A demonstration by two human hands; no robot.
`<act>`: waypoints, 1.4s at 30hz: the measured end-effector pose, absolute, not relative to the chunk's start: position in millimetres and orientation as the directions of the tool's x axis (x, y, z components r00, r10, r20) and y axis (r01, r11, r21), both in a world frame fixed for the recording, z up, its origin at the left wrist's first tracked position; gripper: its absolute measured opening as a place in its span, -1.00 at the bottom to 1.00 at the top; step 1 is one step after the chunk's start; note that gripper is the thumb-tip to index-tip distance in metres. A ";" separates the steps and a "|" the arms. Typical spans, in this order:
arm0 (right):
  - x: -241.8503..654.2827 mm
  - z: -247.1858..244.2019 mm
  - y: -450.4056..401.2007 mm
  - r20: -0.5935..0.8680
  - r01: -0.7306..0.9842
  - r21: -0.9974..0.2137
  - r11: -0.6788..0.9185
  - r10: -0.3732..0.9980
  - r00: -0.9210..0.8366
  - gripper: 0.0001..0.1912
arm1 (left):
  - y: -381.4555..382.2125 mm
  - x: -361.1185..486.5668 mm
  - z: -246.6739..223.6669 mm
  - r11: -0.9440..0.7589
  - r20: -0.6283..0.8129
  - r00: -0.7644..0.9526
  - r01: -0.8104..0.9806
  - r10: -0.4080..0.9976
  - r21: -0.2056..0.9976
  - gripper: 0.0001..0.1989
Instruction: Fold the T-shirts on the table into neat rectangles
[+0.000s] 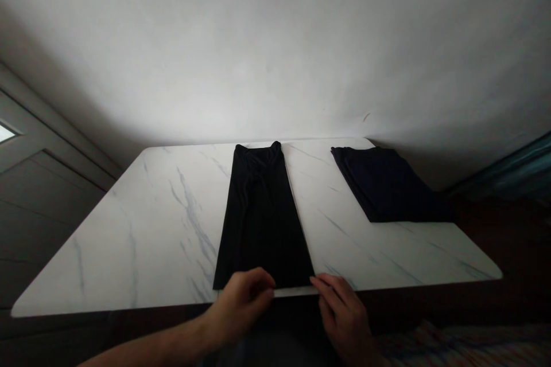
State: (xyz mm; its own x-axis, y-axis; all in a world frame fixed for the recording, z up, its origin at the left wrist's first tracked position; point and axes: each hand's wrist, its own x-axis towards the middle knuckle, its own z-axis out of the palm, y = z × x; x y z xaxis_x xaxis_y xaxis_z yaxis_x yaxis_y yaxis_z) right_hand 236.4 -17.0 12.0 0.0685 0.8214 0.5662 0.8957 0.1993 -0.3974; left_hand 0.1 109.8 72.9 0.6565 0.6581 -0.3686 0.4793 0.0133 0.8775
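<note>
A pair of black trousers (267,223), folded long and narrow, lies flat on the white marbled table (159,229). Its top end, slightly wrinkled, points towards the wall, and its straight lower edge runs along the table's front edge. My left hand (241,301) is closed at the middle of that lower edge, with thumb and forefinger pinched together on the cloth. At the lower right corner, my right hand (342,309) pinches the fabric between its fingertips. The parts of both hands nearest me are in dim light.
A folded dark navy garment stack (387,183) rests on the table's right side, partly along the slanting edge. Behind the table rises a pale wall (258,57). A grey door (38,200) stands at the left, and a teal cloth (512,169) hangs at the far right.
</note>
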 end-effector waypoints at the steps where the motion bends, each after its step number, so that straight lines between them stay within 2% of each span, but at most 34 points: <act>1: 239.6 18.8 -11.7 0.562 0.898 -0.392 0.200 0.825 0.061 -0.56 | 124.3 -12.1 73.8 -0.249 -0.166 0.674 0.474 0.720 0.844 -0.75; 2: 242.3 25.6 -3.6 0.553 0.902 -0.382 0.200 0.831 0.050 -0.51 | 139.7 -23.8 72.5 -0.455 0.009 0.677 0.485 0.736 0.747 -0.69; 4: 246.0 36.1 19.0 0.516 0.915 -0.351 0.198 0.857 0.013 -0.41 | 167.1 -43.9 63.1 -0.661 0.170 0.681 0.568 0.712 0.490 -0.57; 7: 247.0 35.0 54.9 0.405 0.933 -0.290 0.216 0.910 -0.085 -0.27 | 183.4 -62.7 39.9 -0.754 0.110 0.750 0.628 0.652 0.193 -0.41; 10: 247.3 16.5 74.3 0.240 0.942 -0.227 0.247 0.951 -0.192 -0.16 | 172.1 -69.5 24.3 -0.803 -0.013 0.807 0.588 0.590 0.091 -0.31; 13: 249.9 0.6 76.3 0.104 0.950 -0.188 0.251 0.966 -0.235 -0.12 | 154.2 -71.2 23.4 -0.808 -0.057 0.813 0.582 0.580 0.091 -0.26; 19: 249.7 -0.9 71.0 0.025 0.960 -0.186 0.208 0.978 -0.207 -0.06 | 136.8 -82.7 28.8 -0.824 -0.137 0.842 0.539 0.521 0.176 -0.17; 22: 251.9 -3.2 70.3 -0.034 0.956 -0.215 0.199 0.977 -0.211 -0.01 | 146.4 -91.3 36.3 -0.837 -0.205 0.882 0.468 0.424 0.284 -0.32; 25: 259.9 -0.7 75.7 -0.092 0.930 -0.278 0.241 0.957 -0.275 0.00 | 177.2 -86.7 62.1 -0.825 -0.176 0.922 0.388 0.345 0.411 -0.42; 28: 271.6 17.6 98.7 -0.086 0.904 -0.354 0.238 0.955 -0.285 -0.13 | 228.5 -57.7 98.5 -0.785 -0.070 0.886 0.440 0.458 0.437 -0.40; 30: 281.5 36.3 129.5 -0.021 0.898 -0.400 0.185 0.977 -0.210 -0.26 | 271.1 -26.2 116.9 -0.769 -0.001 0.848 0.481 0.530 0.421 -0.48; 35: 321.1 74.1 253.9 0.173 0.821 -0.551 0.152 0.983 -0.066 -0.47 | 383.4 64.9 117.7 -0.702 0.159 0.715 0.576 0.681 0.418 -0.63; 37: 339.7 81.9 308.2 0.142 0.822 -0.565 0.069 0.990 0.015 -0.53 | 419.4 96.2 107.3 -0.662 0.179 0.658 0.624 0.732 0.415 -0.67; 39: 355.0 86.7 356.5 0.049 0.833 -0.550 -0.062 0.993 0.106 -0.58 | 443.7 120.9 96.1 -0.637 0.180 0.628 0.650 0.757 0.413 -0.70; 42: 368.9 88.3 412.9 -0.048 0.832 -0.529 -0.169 0.984 0.170 -0.61 | 454.5 144.5 77.2 -0.629 0.179 0.617 0.662 0.766 0.408 -0.67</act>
State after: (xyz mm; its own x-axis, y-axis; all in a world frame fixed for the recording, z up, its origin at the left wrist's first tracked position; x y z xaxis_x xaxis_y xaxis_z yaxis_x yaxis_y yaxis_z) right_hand 368.9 412.9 88.3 0.1698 0.9843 -0.0480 0.8316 -0.1692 -0.5290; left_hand 144.5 454.5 77.2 0.6175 0.7659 0.1793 0.6616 -0.6290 0.4082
